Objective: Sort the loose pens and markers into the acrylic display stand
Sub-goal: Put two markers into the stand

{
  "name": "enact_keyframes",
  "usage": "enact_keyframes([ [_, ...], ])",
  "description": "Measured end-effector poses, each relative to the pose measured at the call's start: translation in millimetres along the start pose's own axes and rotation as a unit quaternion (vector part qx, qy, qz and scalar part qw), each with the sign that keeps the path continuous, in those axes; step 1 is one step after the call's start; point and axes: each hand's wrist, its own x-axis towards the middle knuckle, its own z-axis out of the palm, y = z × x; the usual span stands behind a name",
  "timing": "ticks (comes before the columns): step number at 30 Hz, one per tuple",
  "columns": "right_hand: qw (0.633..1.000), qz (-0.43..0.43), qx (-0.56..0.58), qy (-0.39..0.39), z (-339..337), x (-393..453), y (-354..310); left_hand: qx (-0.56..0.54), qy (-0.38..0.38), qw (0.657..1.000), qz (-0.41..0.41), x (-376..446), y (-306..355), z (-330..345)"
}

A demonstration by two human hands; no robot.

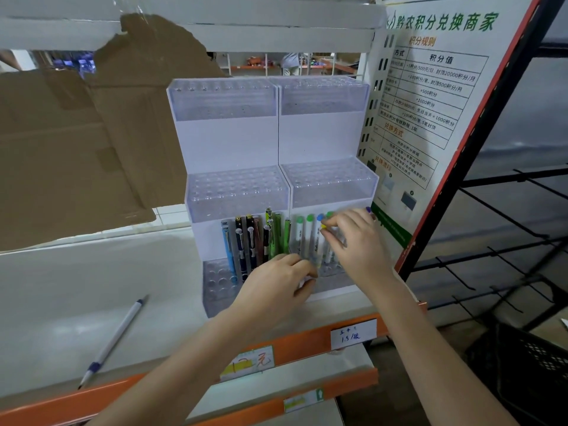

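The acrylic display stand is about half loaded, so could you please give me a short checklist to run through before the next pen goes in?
1. Free holes in the bottom tier of the acrylic display stand: ok, empty holes show at its front left.
2. Middle and top tiers free: ok, both are empty.
3. Loose pens left to sort: ok, one white pen with a blue grip lies on the shelf, left of the stand.
4. Right hand free: not ok, its fingertips pinch a white marker among the standing ones.
5. Left hand free: cannot tell, its fingers curl at the stand's base.
6. Seated markers upright: ok.
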Motion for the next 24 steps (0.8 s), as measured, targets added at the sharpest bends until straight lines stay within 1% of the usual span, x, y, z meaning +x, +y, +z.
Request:
enact_keyframes([
  [5,0.999,0.011,0.027,0.015,-4.9,0.0,-6.1,0.005,0.031,0.999,0.012,-3.8,-4.4,-12.6],
  [9,0.997,0.011,0.075,0.029,-12.8,7.7,-29.0,0.010,0.056,0.998,0.005,-13.5,-13.4,-33.1],
  [13,0.991,-0.014,0.129,0.043,-16.1,17.1,-74.1,0.025,0.090,0.995,-0.028,-36.5,-28.7,-58.8],
  [18,0.974,-0.084,0.206,0.034,-7.6,18.6,-149.4,0.067,0.086,0.990,-0.094,-82.0,-61.8,-89.4],
  [21,0.957,-0.119,0.263,-0.013,17.2,15.8,-194.8,0.082,0.087,0.982,-0.149,-115.0,-87.8,-108.2],
  [24,0.949,-0.101,0.274,-0.119,58.3,11.3,-231.7,0.118,0.075,0.969,-0.204,-155.0,-119.7,-124.7],
])
